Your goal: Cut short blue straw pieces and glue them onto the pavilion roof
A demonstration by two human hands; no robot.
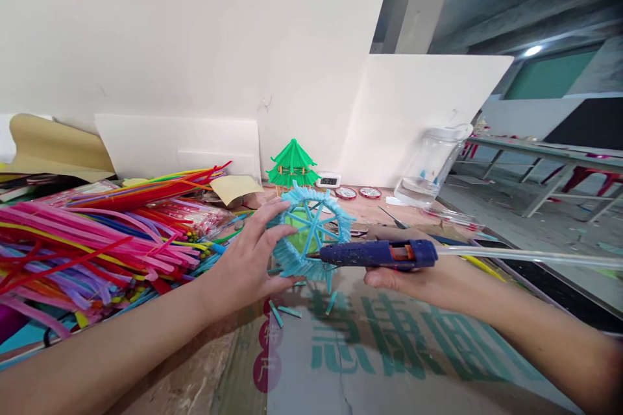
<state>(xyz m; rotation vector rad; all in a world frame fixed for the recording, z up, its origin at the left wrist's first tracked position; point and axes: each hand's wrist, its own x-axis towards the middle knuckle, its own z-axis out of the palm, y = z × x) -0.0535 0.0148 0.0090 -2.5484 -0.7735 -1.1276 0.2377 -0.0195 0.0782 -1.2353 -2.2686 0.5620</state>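
Observation:
My left hand [253, 253] grips the left rim of a light blue wheel [311, 233] made of straws, holding it upright above a sheet of cardboard [389, 356]. My right hand [413, 272] is closed round a dark blue glue gun [379, 253], with a clear glue stick [525, 256] poking out behind it to the right. The gun's nozzle points left and touches the wheel's lower right side near the spokes. A few short blue straw pieces [287, 312] lie on the cardboard under the wheel.
A big heap of coloured pipe cleaners [87, 240] fills the left side. Behind the wheel stands a green straw pagoda [292, 165], with a small white clock [329, 180], two round lids [357, 192] and a tilted clear plastic jar [428, 165]. White boards [195, 65] wall the back.

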